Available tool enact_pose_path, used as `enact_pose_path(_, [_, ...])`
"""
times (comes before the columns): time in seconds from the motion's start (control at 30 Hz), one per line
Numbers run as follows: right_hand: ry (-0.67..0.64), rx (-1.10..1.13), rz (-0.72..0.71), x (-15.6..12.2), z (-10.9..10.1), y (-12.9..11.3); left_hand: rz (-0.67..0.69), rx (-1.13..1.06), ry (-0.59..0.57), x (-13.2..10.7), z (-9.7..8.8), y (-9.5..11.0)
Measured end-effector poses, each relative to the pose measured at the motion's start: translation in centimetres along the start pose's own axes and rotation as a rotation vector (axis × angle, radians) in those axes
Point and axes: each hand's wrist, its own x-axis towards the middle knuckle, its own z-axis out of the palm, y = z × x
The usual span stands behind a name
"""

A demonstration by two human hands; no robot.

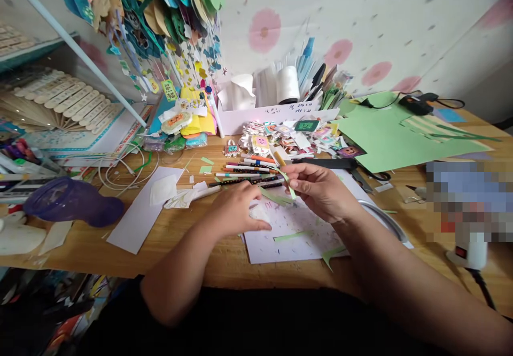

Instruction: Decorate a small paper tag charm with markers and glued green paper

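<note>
On our wooden desk [224,262] lies a marked white sheet [262,250]. Over its left part our left hand [235,210] is curved, and we cannot tell whether this grip holds something; our right hand [320,189], above the sheet, pinches in its grip one narrow green strip [292,191].

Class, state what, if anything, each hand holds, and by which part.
Right hand: a light-green paper strip, pinched near its lower end. Left hand: cannot tell.
</note>
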Motion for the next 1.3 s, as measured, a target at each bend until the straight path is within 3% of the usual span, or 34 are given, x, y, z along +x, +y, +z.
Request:
enact_pose_path(0.07, [0.016,0.027,-0.016,0.0,-0.2,-0.2,0.02,0.126,-0.115,-0.3,0.2,0.4])
enact_pose_path(0.17, [0.006,0.039,-0.027,-0.1,-0.1,-0.4,0.02,0.091,-0.13,-0.4,0.4,0.6])
enact_pose_path(0.23, [-0.002,0.032,-0.034,-0.3,0.1,-0.5,-0.025,-0.148,-0.102,-0.2,0.2,0.5])
enact_pose_path(0.4, [0.01,-0.022,-0.083,-0.9,0.9,-1.1,-0.25,-1.19,0.013,0.4,-0.4,0.5])
enact_pose_path(0.47, [0.011,-0.038,-0.104,-1.1,1.1,-1.1,-0.319,-1.438,0.052,0.6,-0.2,0.9])
enact_pose_path(0.53, [0.01,-0.029,-0.11,-1.1,1.2,-0.9,-0.363,-1.541,0.045,0.7,0.2,1.2])
enact_pose_path(0.77, [0.031,0.069,-0.067,-1.0,1.0,-0.3,-0.432,-1.512,0.123,0.7,1.4,1.9])
enact_pose_path(1.07, [0.036,0.009,-0.121,-1.4,1.3,-0.4,-0.193,-0.986,0.332,0.1,1.9,1.8])
enact_pose_path(1.3, [-0.088,-0.061,-0.222,-1.6,1.2,0.5,-0.111,-0.9,0.365,-0.1,2.0,1.9])
